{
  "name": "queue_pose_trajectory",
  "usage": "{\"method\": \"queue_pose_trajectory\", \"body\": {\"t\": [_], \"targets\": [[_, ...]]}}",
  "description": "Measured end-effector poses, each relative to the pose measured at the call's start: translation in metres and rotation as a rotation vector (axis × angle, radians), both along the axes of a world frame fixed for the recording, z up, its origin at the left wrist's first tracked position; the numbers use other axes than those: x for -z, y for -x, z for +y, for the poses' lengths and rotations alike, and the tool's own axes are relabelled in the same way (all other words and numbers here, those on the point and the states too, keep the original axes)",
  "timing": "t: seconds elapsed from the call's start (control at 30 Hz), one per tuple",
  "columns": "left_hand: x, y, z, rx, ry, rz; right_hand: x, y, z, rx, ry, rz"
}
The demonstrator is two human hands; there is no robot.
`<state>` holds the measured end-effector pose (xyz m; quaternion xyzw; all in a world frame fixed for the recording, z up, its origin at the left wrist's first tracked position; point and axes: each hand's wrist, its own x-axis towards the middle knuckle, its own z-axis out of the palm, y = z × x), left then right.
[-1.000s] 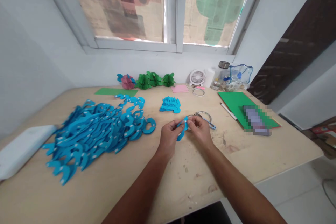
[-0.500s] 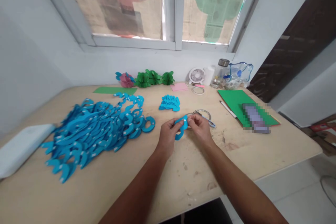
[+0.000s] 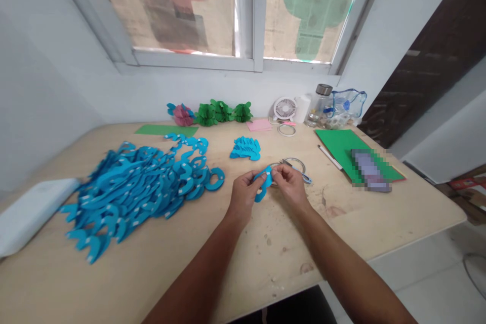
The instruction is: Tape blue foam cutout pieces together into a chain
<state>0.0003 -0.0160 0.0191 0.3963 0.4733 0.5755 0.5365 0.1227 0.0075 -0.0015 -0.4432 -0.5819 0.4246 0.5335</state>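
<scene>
On my head-camera feed, two bare hands meet above a pale wooden worktop (image 3: 273, 263), a curved, bright blue, paper-like strip (image 3: 261, 195) with a small white patch (image 3: 268, 173) pinched between them. The fingers of my left hand (image 3: 243, 193) grip the strip's left side; those of my right hand (image 3: 288, 180) are drawn narrow on its right edge, beside the patch. What the hidden fingertips do, I cannot tell.

I judge the strip light, flexible and hardly slippery, but easily creased or torn; the patch may be tacky. I would take hold on the flat blue band, thumb against forefinger, pressing lightly and keeping off the white.

Well to the left of the fingers spreads a large heap of similar curved blue pieces (image 3: 140, 187), many bearing white patches. Just beyond the fingers lies a small, ridged bundle of blue pieces (image 3: 245, 149). Behind the right hand, partly hidden, rest a blue-handled tool (image 3: 307, 179) and a thin, greyish ring (image 3: 300, 162). Farther right, a slim white pen (image 3: 329, 157) lies beside a bright green rectangular sheet (image 3: 334, 142).
</scene>
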Motion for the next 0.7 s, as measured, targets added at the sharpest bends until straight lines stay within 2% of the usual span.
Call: {"method": "queue_pose_trajectory", "body": {"t": [0.27,0.53,0.7], "targets": [[0.0001,-0.0002,0.0007,-0.027,-0.026,0.086,-0.0052,-0.0002,-0.0020,-0.023,-0.019,-0.026],[0.0044,-0.0001,0.0021,-0.050,-0.083,0.177,-0.0065,0.0019,-0.0019,0.035,-0.050,-0.099],[0.0009,0.0001,0.0006,-0.049,-0.068,0.162,-0.0041,0.0028,-0.0013,0.048,-0.035,-0.072]]}}
